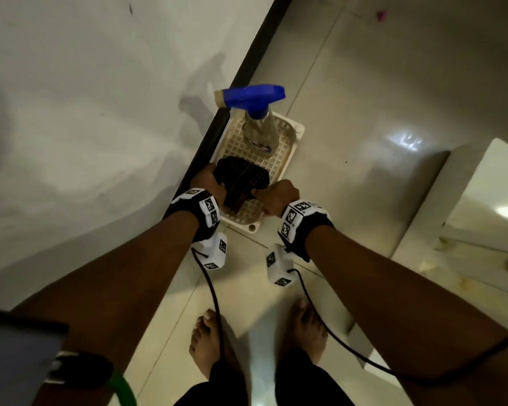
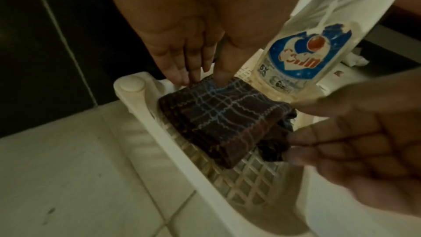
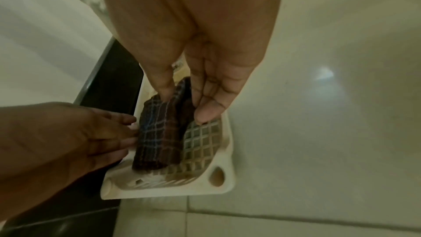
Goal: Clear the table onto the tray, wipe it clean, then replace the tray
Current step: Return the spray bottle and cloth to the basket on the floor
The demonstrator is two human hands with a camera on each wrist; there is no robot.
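Note:
A cream lattice tray sits on the tiled floor against the dark side of a white-topped table. A clear spray bottle with a blue trigger head stands at the tray's far end. A folded dark checked cloth lies at its near end. My left hand pinches the cloth's left edge, thumb pressed into the top. My right hand pinches the cloth's right fold between thumb and fingers.
My bare feet stand on the pale tiles just behind the tray, and wrist cables hang between them. A white piece of furniture stands at the right. A crumpled white tissue lies beyond the bottle.

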